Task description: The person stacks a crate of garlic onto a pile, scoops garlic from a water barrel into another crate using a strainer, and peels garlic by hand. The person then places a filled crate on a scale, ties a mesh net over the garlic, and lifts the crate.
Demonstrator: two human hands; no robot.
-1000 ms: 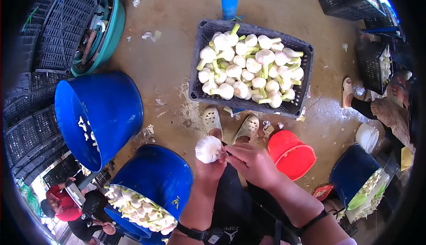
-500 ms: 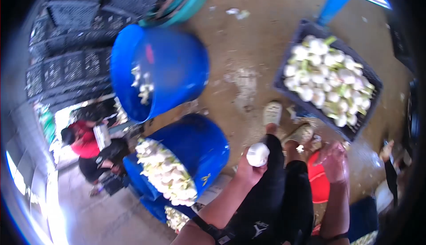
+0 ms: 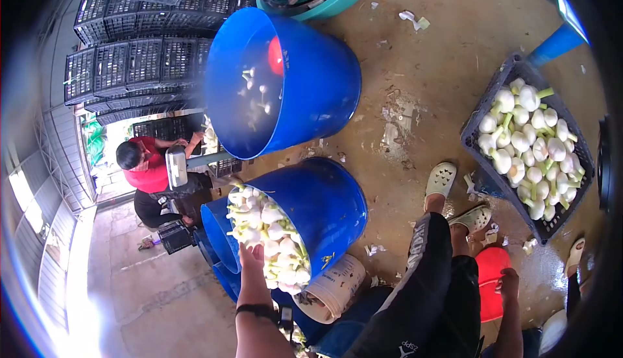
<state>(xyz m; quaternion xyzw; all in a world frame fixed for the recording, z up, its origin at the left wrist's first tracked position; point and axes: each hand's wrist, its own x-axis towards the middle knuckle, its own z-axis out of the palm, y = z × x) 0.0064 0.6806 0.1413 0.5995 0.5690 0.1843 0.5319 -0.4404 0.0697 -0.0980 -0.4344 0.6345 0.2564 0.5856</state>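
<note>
My left hand [image 3: 252, 254] reaches to the near edge of a pile of white garlic bulbs [image 3: 272, 231] with short green stems. That pile fills a blue barrel [image 3: 324, 202]. The fingers look apart against the bulbs, and I see no bulb gripped in them. My right hand [image 3: 508, 283] is low on the right beside a red plastic object [image 3: 492, 267], its fingers curled. Whatever it may hold is hidden. On the right, a black crate [image 3: 477, 141] is heaped with more trimmed garlic bulbs [image 3: 532, 147].
Another blue barrel [image 3: 318, 85] holds a few bulbs and something red. A white bucket [image 3: 341, 286] stands near my legs. Black crates [image 3: 136, 66] are stacked at the far left. A person in red [image 3: 149, 173] sits beyond the barrels. Scraps [image 3: 412, 19] litter the wet floor.
My left hand moved left from in front of my legs to the garlic barrel; the white bulb it held no longer shows in it. My right hand lowered beside the red object. The view shifted.
</note>
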